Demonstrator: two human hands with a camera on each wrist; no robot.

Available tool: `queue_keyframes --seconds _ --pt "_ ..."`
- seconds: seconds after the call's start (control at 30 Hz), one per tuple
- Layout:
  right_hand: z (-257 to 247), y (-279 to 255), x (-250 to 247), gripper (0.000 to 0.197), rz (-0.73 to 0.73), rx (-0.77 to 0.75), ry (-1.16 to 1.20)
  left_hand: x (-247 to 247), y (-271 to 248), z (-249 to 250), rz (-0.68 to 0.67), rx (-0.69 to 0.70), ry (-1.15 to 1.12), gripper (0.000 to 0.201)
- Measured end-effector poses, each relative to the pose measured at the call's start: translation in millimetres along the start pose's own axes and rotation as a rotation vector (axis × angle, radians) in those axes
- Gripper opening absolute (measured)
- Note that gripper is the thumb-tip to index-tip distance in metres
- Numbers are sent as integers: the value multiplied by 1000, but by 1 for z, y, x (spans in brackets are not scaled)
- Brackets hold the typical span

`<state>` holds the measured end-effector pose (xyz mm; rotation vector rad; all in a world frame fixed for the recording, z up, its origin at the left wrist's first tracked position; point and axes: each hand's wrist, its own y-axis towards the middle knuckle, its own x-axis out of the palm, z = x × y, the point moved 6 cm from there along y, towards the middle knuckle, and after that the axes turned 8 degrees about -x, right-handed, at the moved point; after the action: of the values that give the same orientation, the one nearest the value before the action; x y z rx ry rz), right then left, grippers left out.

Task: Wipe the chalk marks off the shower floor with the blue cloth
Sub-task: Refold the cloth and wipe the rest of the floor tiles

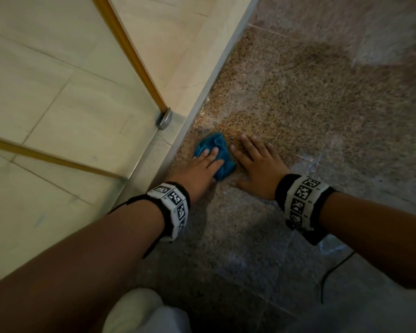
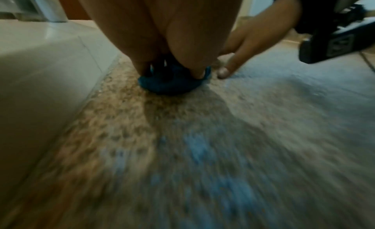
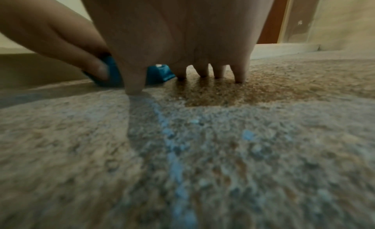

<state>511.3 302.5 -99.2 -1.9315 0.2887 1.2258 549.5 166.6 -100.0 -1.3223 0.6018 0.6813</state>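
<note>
The blue cloth [image 1: 217, 144] lies bunched on the speckled shower floor [image 1: 298, 104], close against the raised kerb. My left hand [image 1: 208, 159] presses down on it with fingers laid straight across the top; the thumb touches its near edge. In the left wrist view the cloth [image 2: 172, 84] shows under the left hand [image 2: 162, 40]. My right hand [image 1: 252, 159] rests flat on the bare floor just right of the cloth, fingers spread, holding nothing. Pale blue chalk smears [image 3: 172, 152] run across the floor toward me; they also show blurred in the left wrist view [image 2: 198, 145].
A cream kerb [image 1: 197, 97] borders the floor on the left, with a gold-framed glass panel [image 1: 130, 51] and its metal foot [image 1: 163, 118] on it. A darker wet patch [image 1: 310, 58] lies farther out. A black cable [image 1: 332, 272] and my white-clad knee [image 1: 139, 311] are near me.
</note>
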Motion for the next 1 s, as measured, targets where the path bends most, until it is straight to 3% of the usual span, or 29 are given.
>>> queue_keyframes --seconds 0.17,0.27,0.33,0.6,0.8,0.93,1.0 --pt "-2 2 -1 84 -1 24 47 17 -20 -7 1 31 25 61" --pt "-9 -1 5 84 24 30 62 4 -8 -21 91 -93 -114 63" --pt "-17 -6 12 85 35 11 45 6 -7 -23 83 -119 -92 65" --pt "-23 -10 21 88 11 -4 -7 41 -48 -17 -30 28 135 68" --pt "-26 -8 19 89 1 3 6 54 -62 -20 -17 31 111 59" --pt "-28 -8 20 90 -18 10 4 56 -69 -16 -42 174 61 87" --pt "-29 -8 21 90 -26 25 10 54 -63 -19 -36 135 80 74"
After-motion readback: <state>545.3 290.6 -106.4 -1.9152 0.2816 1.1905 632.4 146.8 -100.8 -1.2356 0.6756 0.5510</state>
